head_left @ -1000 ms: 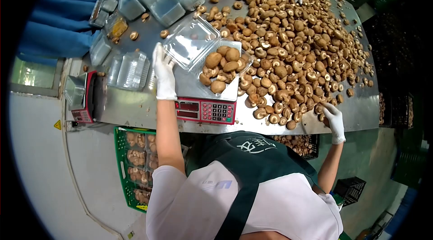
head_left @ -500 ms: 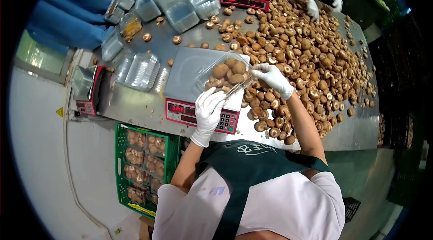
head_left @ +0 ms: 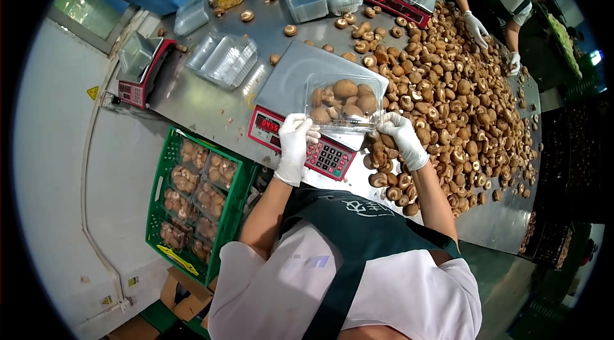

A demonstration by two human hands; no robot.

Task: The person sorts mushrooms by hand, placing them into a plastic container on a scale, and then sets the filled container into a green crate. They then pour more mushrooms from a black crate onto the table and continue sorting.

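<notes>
Between the person's two gloved hands sits a clear clamshell box [head_left: 344,104] of brown mushrooms, resting on the platform of the scale [head_left: 291,78]. The left hand [head_left: 295,142] has its fingers pinched on the box's near left corner, and the right hand [head_left: 400,135] is clamped on the near right corner. Whether the near edge is lifted off the platform I cannot tell.

A second ago the lid stood open, with the left hand at its edge and the right hand out at the near rim of the loose mushroom heap [head_left: 460,103]. Half a second ago both hands were closing in on the box. Now the lid is folded down over the mushrooms and both hands press along the front seam. To my eye the filling and weighing of this box is over and the work has reached the sealing step. I cannot tell whether the catch is fully snapped.

Just under the left fingers the scale's red display [head_left: 268,126] is lit. Right of the right hand the heap spreads across the steel table [head_left: 192,100]. Beyond the box, a stack of empty trays [head_left: 224,58] lies off to the left. Below the left wrist, off the table's edge, a green crate [head_left: 238,202] holds packed boxes. Far past the grip, a co-worker's gloved hand [head_left: 476,26] picks at the heap.
</notes>
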